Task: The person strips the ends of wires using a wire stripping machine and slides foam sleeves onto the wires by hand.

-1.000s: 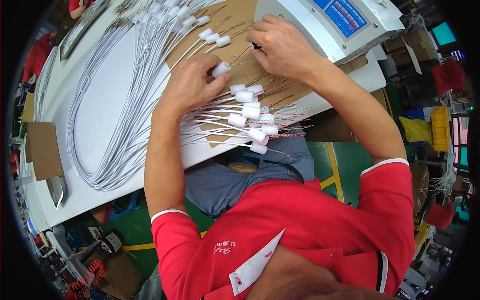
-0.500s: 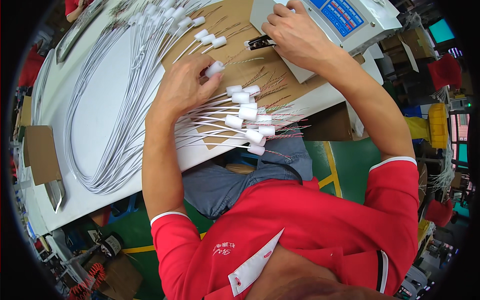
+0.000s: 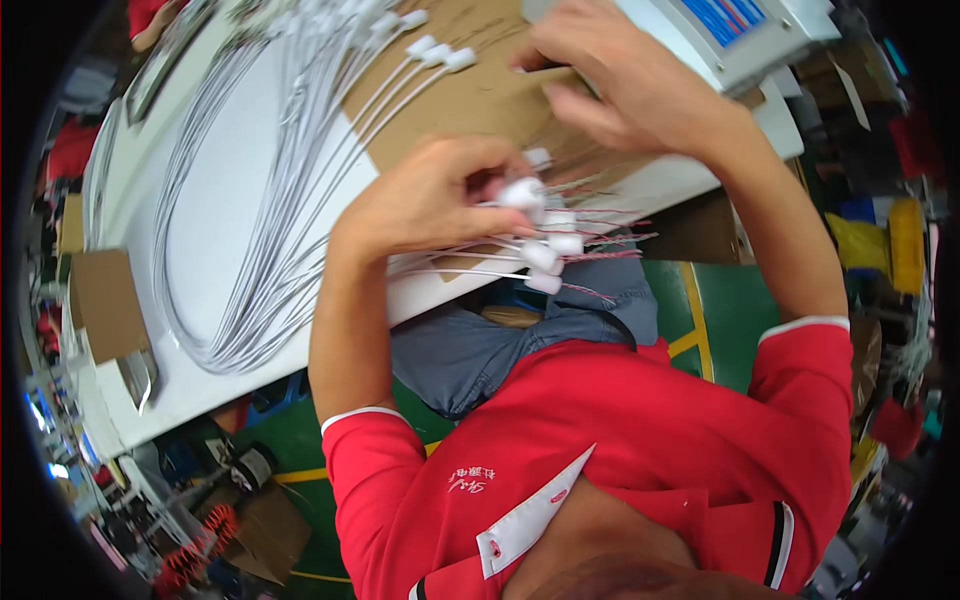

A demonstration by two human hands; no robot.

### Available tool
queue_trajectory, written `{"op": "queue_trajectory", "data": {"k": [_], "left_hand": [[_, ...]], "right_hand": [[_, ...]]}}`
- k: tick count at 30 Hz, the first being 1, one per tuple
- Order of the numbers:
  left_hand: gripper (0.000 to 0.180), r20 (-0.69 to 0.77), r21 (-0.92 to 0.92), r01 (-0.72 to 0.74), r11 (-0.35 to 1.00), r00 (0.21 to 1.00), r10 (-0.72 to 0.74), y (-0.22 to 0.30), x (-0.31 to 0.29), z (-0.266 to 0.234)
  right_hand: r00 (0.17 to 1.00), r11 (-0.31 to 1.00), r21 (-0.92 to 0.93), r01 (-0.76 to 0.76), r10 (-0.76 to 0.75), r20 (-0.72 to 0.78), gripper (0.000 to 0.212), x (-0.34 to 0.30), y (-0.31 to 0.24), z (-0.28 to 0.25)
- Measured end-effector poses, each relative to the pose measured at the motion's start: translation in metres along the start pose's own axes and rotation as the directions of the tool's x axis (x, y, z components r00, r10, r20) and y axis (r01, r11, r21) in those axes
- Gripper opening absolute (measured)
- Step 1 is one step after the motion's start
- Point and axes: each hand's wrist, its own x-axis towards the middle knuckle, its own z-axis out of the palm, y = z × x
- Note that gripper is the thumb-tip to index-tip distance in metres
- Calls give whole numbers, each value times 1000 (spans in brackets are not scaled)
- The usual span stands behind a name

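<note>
My left hand [image 3: 435,195] is closed on a white cylindrical cable end [image 3: 524,196], pinched between thumb and fingers over the near bunch. Just beyond and below it lie several more white cylinders [image 3: 565,244] on thin white cables, with twisted red-and-white wires [image 3: 588,292] sticking out. My right hand [image 3: 625,85] is raised by the grey machine [image 3: 775,50]. Motion smears its fingers and a small dark thing by them, so I cannot make out a hold. Another bunch of white cylinders [image 3: 461,59] lies at the far side on brown cardboard [image 3: 400,125].
Looped white cables [image 3: 235,310] cover the left of the white table [image 3: 275,385]. A cardboard piece [image 3: 107,300] stands at its left edge. The grey machine has a blue panel [image 3: 722,18]. A person's arm [image 3: 155,25] shows at the far left.
My left hand has moved right and nearer, to the near bunch. My right hand has shifted slightly; the black clip earlier seen at its fingers is no longer distinct. The whole view has shifted a little.
</note>
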Motion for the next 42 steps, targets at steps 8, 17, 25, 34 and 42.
{"op": "queue_trajectory", "data": {"k": [8,17,25,34,42], "left_hand": [[16,-487,210,336,918,850,-200,-38,-9,-14],[19,-671,439,603,666,713,-203,-78,-1,-15],[36,-788,389,376,841,609,93,-51,8,-4],[54,-637,485,121,866,727,255,-22,14,18],[45,-538,592,-12,806,738,407,-26,18,20]], "right_hand": [[876,878,270,-396,273,398,50,-29,-62,13],[863,894,265,-362,213,459,54,-43,-68,19],[834,687,475,-550,484,265,54,-41,-45,4],[660,100,929,-356,731,175,25,-27,-21,51],[743,185,908,-376,646,176,21,-25,-30,52]]}}
